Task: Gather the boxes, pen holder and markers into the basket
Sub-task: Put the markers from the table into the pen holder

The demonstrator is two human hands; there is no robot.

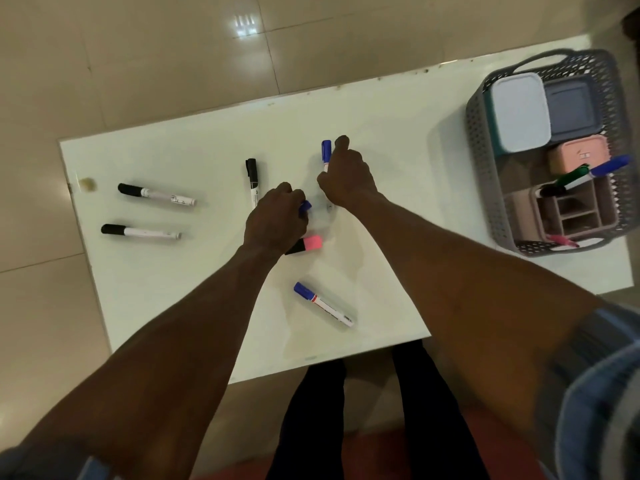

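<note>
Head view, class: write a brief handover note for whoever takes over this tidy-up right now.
Left hand: grips a blue-capped marker, over the pink highlighter.
Right hand: pinches another blue marker.
Done: basket at the table's right end holds the boxes, the pen holder and a few markers.
Left: both held markers, the highlighter, three black markers and the near blue one, all on the table.
</note>
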